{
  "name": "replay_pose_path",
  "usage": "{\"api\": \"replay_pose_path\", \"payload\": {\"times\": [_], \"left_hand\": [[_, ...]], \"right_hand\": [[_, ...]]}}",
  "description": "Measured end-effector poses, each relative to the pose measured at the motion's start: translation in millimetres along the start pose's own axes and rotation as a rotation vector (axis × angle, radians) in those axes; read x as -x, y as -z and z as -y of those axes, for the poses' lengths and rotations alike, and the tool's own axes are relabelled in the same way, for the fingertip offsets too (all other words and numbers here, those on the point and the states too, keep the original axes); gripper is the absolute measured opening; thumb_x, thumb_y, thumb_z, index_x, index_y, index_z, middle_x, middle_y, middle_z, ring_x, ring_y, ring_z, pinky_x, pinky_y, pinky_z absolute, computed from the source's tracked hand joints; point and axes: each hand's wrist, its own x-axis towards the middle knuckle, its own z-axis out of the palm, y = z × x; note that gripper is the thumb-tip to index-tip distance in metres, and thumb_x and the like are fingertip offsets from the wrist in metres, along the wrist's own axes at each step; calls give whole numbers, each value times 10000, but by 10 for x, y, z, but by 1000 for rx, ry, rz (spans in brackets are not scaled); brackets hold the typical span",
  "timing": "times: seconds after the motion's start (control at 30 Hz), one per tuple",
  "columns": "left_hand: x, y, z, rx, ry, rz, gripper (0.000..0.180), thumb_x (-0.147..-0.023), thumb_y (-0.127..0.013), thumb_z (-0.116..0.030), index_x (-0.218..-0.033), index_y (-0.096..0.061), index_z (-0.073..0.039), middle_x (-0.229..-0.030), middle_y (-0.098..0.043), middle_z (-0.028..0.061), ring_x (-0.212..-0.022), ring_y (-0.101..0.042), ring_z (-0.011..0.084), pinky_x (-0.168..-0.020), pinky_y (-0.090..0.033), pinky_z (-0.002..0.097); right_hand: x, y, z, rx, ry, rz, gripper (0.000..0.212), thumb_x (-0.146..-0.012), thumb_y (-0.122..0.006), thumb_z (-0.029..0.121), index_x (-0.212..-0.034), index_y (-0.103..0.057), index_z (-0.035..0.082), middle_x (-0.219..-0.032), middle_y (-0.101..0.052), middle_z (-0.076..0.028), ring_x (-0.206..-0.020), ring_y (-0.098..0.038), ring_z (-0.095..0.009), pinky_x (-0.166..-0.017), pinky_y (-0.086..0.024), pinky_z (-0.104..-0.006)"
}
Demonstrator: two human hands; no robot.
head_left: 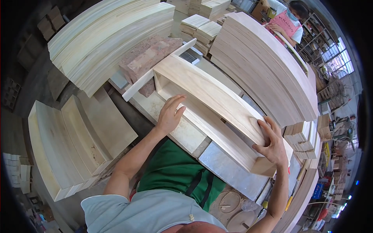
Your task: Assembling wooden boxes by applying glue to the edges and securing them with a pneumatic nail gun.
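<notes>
A long pale wooden box frame lies on its side on the workbench, its open face toward me. My left hand rests with spread fingers on the frame's lower board near its left end. My right hand presses flat on the upper board close to the right end, fingers wrapped over the edge. A thin white wooden strip lies across the far left end of the frame, beside a reddish brick-like block.
Tall stacks of pale boards stand at the back left and right. Several finished open boxes lean on my left. Another person in a pink top works at the far right. Small board piles sit behind.
</notes>
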Motion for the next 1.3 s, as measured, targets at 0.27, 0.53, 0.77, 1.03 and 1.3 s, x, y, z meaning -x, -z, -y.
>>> {"api": "replay_pose_path", "payload": {"times": [0.27,0.53,0.77,1.03,1.3], "left_hand": [[2,-19,-37,27,29,20,312,-861,-605,-54,-1166,-579,9,-1229,-578,159,-1195,-507,309,-1010,-405,372],[-18,-55,-644,22,-219,77,205,-822,-632,-12,-1027,-630,1,-1057,-636,137,-975,-604,318,-836,-494,383],[-334,-221,-1524,-31,-668,349,580,-697,-747,-70,-1240,-541,-66,-1252,-525,141,-1159,-494,333,-979,-400,433],[-991,-629,-2017,-220,-609,1001,1066,-521,-859,-225,-1440,-335,-95,-1419,-407,167,-1323,-360,350,-1096,-287,440],[-925,-670,-1896,-198,-408,1088,982,-534,-785,-145,-1423,-374,-88,-1390,-449,165,-1271,-415,344,-1082,-320,423]], "right_hand": [[-36,14,-24,16,-46,51,815,-527,-778,135,-1310,-552,121,-1418,-393,-145,-1311,-374,-333,-1086,-343,-417],[19,-4,-42,53,43,28,746,-593,-778,219,-1290,-542,100,-1352,-442,-169,-1240,-412,-359,-1060,-334,-438],[144,-184,-219,93,160,-34,746,-644,-754,274,-1315,-510,57,-1370,-415,-257,-1255,-406,-414,-1060,-324,-461],[214,-414,-314,93,163,-196,596,-631,-721,254,-1181,-589,64,-1167,-527,-182,-1075,-493,-373,-945,-382,-440],[497,-382,-193,123,233,-536,511,-693,-724,183,-1163,-589,34,-1220,-529,-188,-1169,-475,-363,-1002,-354,-448]]}}
